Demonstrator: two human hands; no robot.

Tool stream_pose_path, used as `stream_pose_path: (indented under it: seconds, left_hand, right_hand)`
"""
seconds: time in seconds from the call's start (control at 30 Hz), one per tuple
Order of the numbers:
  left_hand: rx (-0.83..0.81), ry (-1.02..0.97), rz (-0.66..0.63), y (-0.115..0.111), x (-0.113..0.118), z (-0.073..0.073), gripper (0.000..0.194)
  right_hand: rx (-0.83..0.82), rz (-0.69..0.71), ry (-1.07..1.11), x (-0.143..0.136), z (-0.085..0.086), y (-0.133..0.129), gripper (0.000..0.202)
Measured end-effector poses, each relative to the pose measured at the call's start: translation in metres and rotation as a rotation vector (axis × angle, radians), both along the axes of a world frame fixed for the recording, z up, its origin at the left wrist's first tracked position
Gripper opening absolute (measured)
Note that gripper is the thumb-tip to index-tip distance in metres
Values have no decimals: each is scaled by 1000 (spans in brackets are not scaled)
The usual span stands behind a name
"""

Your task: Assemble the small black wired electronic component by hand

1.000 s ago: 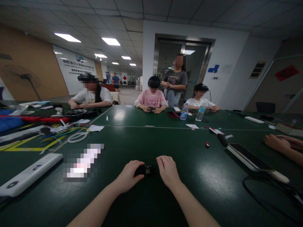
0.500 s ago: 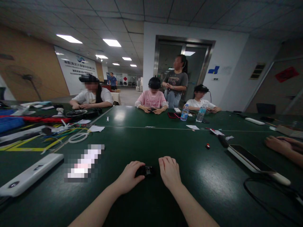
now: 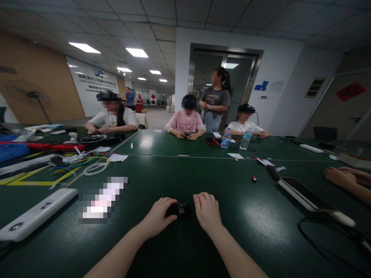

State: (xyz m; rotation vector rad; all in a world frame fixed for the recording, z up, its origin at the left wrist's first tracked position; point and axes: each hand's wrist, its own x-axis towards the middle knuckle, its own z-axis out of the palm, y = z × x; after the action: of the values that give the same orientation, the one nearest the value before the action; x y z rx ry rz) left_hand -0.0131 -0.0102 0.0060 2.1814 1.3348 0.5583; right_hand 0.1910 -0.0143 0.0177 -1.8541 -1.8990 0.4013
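Observation:
My left hand (image 3: 160,217) is closed round a small black object (image 3: 182,209) with a shiny, light-catching patch. Its thumb is on the near side and the fingers curl over the far side; the hand hides much of the object, and its kind does not show. Just right of it, my right hand (image 3: 208,211) rests palm down on the dark green table (image 3: 185,177). The right fingers lie side by side, slightly bent, apart from the black object, and the thumb is mostly hidden.
Left lie a blurred-out phone-like shape (image 3: 106,199), a long white device (image 3: 39,214) and tangled cables (image 3: 95,168). On the right are a small red item (image 3: 254,178), a phone (image 3: 305,193) on a white bar, a black cable (image 3: 313,247) and another person's hands (image 3: 342,177). Bottles (image 3: 245,139) stand farther back.
My right hand has shifted very slightly; my left hand and the black object look the same. A distant person in blue has moved to the left in the background.

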Motion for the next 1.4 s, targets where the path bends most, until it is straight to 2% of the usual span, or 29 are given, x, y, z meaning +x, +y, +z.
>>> stream_pose_path:
  seconds: [0.33,0.6,0.7,0.8,1.0,1.17,1.4]
  left_hand:
    - [-42,6,20,-4,2,10,42]
    - [25,-17,-4,1,-1,-3,42]
    - [25,-24,-8,3,-2,-6,42]
    - [22,-13,-5,3,-2,-6,42]
    - [-4,-7,-2,1,-3,-4,43]
    - [-26,-3,14,0,-1,-1,43]
    - [-6,-1,9,1,-1,-2,43]
  right_hand:
    - [-81,19,-70,0,3,-1,44]
    - [-9,-10,-69,1,2,-1,43]
    - [-41,-6,-86,1,0,0,41]
    - [-63,-2,-93,1,0,0,39]
    - [-5,-37,-64,2,0,0,40]
    - [-80,5,-94,3,-2,2,37]
    - [-83,-1,-81,3,-3,3,36]
